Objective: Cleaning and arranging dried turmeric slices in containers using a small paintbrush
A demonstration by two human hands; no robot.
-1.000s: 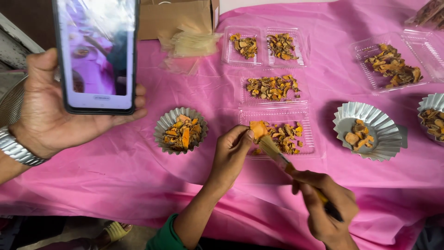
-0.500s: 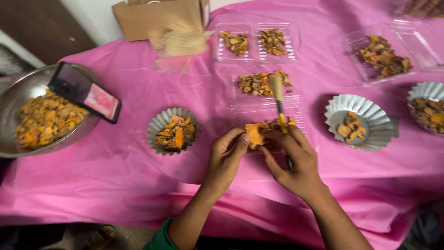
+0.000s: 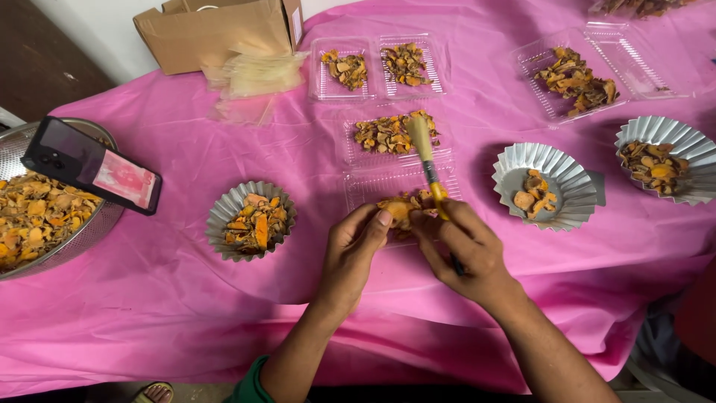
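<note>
My left hand (image 3: 356, 250) pinched an orange dried slice (image 3: 395, 208); right hand (image 3: 462, 250) gripped a yellow-handled bristle brush (image 3: 426, 160). Light, short strokes seemed best.

Evenly lit from above by soft, diffuse light; bright overall, colours saturated on the pink tablecloth (image 3: 164, 298). Shadows faint and short: a soft one beneath the left hand (image 3: 356, 250) and right hand (image 3: 466, 250), a darker band under the cloth's front edge. Mild glare on the pleated foil cups (image 3: 567, 179) and the clear plastic trays (image 3: 626, 60); a dull sheen on the steel bowl (image 3: 97, 231). Sharp at centre, with fine detail readable on the brush (image 3: 422, 149). Slight softening and wide-angle stretch toward the corners. Top-left corner dim.
</note>
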